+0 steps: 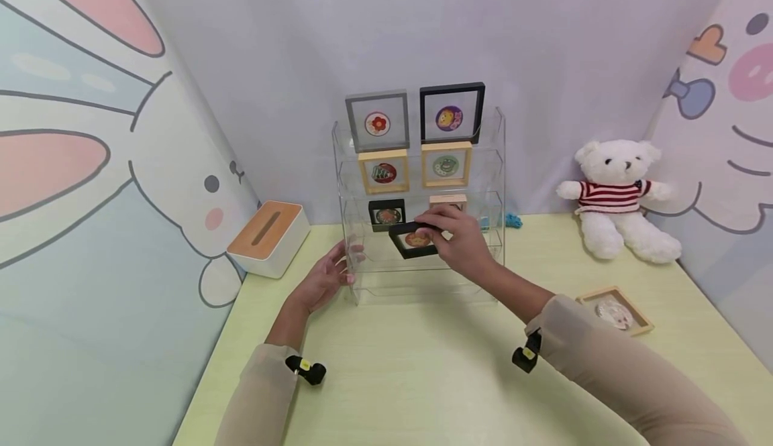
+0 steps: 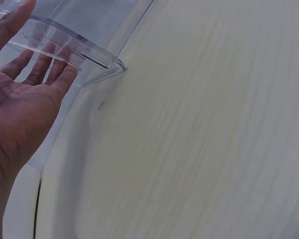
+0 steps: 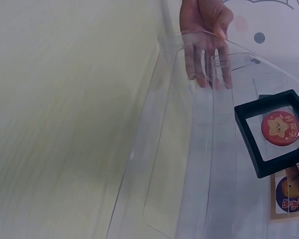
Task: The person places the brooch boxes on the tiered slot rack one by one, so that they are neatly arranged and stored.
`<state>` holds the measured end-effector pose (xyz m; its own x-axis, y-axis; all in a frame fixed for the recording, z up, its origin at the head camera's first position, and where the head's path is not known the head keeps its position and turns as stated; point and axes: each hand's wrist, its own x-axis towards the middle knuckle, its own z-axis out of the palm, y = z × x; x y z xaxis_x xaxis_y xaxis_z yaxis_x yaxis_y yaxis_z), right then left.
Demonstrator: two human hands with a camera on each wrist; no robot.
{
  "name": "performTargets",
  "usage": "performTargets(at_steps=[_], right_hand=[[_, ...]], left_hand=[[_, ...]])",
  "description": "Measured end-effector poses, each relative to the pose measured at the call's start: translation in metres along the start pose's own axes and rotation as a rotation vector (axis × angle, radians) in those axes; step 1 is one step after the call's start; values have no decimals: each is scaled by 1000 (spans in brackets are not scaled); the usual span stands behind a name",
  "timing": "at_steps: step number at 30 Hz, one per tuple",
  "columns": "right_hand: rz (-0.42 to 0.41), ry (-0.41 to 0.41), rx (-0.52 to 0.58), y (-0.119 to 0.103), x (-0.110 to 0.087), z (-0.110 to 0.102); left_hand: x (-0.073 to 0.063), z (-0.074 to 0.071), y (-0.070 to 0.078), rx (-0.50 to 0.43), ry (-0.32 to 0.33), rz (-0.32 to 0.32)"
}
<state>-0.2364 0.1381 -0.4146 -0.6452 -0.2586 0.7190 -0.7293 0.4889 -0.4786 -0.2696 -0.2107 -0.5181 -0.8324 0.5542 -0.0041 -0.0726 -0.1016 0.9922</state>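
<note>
A clear acrylic tiered rack (image 1: 423, 278) stands at the back of the table, with small framed badges on its tiers. My right hand (image 1: 455, 235) pinches the top edge of a black frame (image 1: 413, 253) and holds it tilted in front of the lower tiers. A red badge (image 3: 280, 128) with a yellow star sits inside that frame. My left hand (image 1: 326, 277) rests at the rack's left side, its fingers extended behind the clear panel in the left wrist view. On the tier behind the held frame are another black frame (image 1: 387, 225) and a light wooden frame (image 1: 448, 199), partly hidden by my right hand.
Higher tiers hold a grey frame (image 1: 378, 147), a black frame (image 1: 451, 87) and two wooden frames. Left of the rack stands a white tissue box (image 1: 266, 258) with a wooden lid. At right are a white teddy bear (image 1: 612, 194) and a wooden frame (image 1: 641, 328) lying flat.
</note>
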Motion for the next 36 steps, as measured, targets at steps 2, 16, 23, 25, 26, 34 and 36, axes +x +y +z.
performTargets(at_steps=[2,16,23,25,26,34,36], right_hand=[[6,-9,-3,0,-1,6],[41,-94,27,-3,-4,40],[38,-99,-49,-4,-7,45],[34,-100,-80,-3,-7,46],[33,-101,-89,-3,-7,46],[48,-125,-97,-3,-8,46],[58,-129,-94,-3,-8,46]], left_hand=[[0,0,0,-8,6,-4],[2,-1,-2,-1,7,-6],[2,-1,-2,4,6,1],[1,-1,-2,3,3,4],[1,-1,-2,1,1,6],[1,0,-1,14,-1,10],[1,0,-1,12,-1,11]])
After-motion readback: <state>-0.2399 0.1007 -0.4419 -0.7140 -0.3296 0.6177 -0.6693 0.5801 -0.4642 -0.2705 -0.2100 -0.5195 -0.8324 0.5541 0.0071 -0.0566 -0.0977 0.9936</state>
